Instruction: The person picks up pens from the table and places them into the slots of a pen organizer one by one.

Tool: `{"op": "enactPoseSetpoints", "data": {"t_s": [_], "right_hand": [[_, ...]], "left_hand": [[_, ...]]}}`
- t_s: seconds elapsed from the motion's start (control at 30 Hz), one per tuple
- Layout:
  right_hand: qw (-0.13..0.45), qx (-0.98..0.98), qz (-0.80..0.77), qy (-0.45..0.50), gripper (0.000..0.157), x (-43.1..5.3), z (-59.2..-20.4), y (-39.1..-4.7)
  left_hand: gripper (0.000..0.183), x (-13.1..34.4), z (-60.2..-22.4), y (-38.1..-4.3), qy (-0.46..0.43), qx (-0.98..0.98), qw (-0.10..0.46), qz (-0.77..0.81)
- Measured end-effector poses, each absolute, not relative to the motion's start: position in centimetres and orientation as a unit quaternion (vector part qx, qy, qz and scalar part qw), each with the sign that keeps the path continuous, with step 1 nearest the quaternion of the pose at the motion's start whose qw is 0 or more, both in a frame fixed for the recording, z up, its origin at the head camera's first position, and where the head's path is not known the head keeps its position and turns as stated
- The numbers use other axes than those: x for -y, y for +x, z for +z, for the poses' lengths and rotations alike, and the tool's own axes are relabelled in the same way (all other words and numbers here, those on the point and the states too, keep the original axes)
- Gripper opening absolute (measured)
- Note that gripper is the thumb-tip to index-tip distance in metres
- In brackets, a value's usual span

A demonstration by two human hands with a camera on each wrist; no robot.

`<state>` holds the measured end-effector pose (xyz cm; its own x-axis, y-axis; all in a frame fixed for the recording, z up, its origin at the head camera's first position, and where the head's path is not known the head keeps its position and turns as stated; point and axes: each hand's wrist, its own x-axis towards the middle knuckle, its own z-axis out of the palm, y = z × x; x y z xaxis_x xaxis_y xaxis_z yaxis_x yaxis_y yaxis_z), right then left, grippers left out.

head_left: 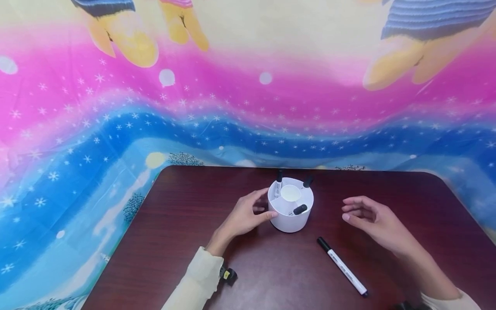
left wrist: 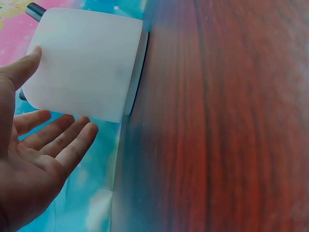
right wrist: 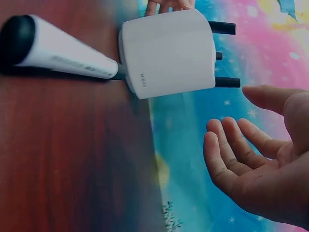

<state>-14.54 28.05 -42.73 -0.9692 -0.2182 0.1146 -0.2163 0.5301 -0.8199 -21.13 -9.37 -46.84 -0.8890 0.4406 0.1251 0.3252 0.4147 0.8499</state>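
A white round pen holder (head_left: 290,221) with divided compartments stands on the table, holding black-capped markers (head_left: 300,209) in its compartments. My left hand (head_left: 248,214) is at its left side, thumb against the wall near the rim and the other fingers loosely extended along the side. In the left wrist view the palm faces the holder (left wrist: 87,67) with a gap between. To the right, my right hand (head_left: 377,224) hovers apart from the holder, fingers relaxed and nothing in them. A white marker (head_left: 342,268) with a black cap lies on the table between the holder and me, nearer the right hand.
The dark red-brown wooden table (head_left: 174,258) has rounded far corners. Behind it and along its sides hangs a colourful cloth (head_left: 240,103) with snowflakes and cartoon figures. A small black device (head_left: 228,275) is strapped at the left wrist.
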Motion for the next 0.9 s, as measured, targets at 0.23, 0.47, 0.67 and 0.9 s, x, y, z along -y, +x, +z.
{"op": "enactPoseSetpoints", "data": {"t_s": [0.23,0.47,0.67,0.9], "right_hand": [[0.041,-0.866,-0.483,-0.124,0.043,-28.5,-43.9,-14.0],[0.109,-0.843,-0.507,-0.139,0.049,-29.5,-45.2,-13.3],[0.177,-0.842,-0.499,-0.101,0.057,-30.0,-45.7,-12.6],[0.223,-0.827,-0.506,-0.098,0.058,-30.6,-46.3,-12.2]], "left_hand": [[0.079,9.5,-46.9,-21.2,0.224,-0.845,0.058,0.482],[0.078,9.4,-46.9,-21.3,0.224,-0.848,0.054,0.477],[0.078,9.4,-46.8,-21.2,0.224,-0.845,0.057,0.482],[0.078,9.5,-46.8,-21.2,0.228,-0.841,0.053,0.488]]}}
